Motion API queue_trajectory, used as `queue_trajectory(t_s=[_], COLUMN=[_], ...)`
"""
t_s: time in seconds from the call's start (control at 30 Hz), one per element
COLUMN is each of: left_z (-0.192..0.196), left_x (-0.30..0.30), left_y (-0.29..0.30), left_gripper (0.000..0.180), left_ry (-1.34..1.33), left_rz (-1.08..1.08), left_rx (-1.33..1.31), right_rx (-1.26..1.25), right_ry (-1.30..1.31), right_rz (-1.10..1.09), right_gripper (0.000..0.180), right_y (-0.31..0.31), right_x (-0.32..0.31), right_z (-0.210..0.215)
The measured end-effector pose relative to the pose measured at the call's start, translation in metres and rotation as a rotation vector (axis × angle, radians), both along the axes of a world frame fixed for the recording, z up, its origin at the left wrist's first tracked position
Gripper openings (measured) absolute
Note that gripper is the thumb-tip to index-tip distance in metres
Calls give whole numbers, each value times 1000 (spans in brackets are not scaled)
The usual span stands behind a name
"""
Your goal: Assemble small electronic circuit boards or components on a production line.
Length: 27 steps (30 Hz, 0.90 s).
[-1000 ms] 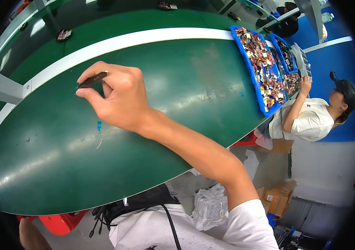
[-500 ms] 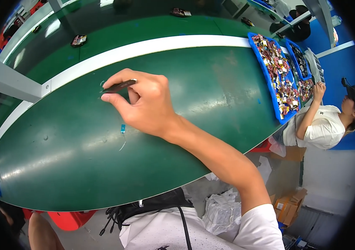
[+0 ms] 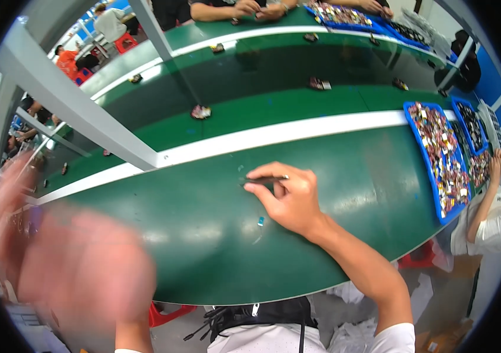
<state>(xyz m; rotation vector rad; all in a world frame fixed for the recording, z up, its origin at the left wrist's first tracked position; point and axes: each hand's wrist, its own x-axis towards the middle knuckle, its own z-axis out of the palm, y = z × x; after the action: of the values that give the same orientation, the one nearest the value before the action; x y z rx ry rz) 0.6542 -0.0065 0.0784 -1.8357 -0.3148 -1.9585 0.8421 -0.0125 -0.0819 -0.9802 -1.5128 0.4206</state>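
My right hand [image 3: 293,197] is above the middle of the green table [image 3: 203,259], its thumb and fingers closed on a pair of dark tweezers [image 3: 266,180]. The tips point left, and I cannot make out anything between them. On the tabletop just below this hand lies a small blue piece [image 3: 260,222]. My left hand [image 3: 80,259] is raised large and close at the left, smeared by motion. Its fingers cannot be read, nor whether they hold anything.
At the right end stands a blue tray [image 3: 437,194] heaped with small wrapped parts, beside another blue tray [image 3: 468,117] of dark parts. Beyond the white rail [image 3: 297,125], a green conveyor belt [image 3: 256,106] carries several small bundles. A grey post [image 3: 97,117] rises at left. Co-workers sit around.
My left hand has come into view at the left, blurred. The view has shifted, showing more of the belt and far co-workers. My right hand keeps its grip on the tweezers.
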Motion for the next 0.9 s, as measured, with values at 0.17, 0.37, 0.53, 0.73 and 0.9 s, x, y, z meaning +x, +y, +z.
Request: queue_trajectory(t_s=[0.17,0.37,0.53,0.73,0.9], left_z=[-109,-155,-140,-147,-125], left_x=[-7,-49,-45,-51,-43], left_y=[130,213,227,217,158], left_gripper=[15,26,21,16,11], left_ry=[-38,198,212,331,296], left_rz=[8,452,331,404,178], left_rx=[-1182,-1340,-1862,-1513,-1362], right_rx=[-85,-65,-68,-86,-213], right_ry=[-74,-98,-82,-3,83], right_rz=[-8,9,19,27,38], right_gripper=[14,14,15,16,16], right_y=[-6,-4,-1,-1,-2], right_x=[-1,-2,-1,-5,-2], right_z=[4,1,0,1,8])
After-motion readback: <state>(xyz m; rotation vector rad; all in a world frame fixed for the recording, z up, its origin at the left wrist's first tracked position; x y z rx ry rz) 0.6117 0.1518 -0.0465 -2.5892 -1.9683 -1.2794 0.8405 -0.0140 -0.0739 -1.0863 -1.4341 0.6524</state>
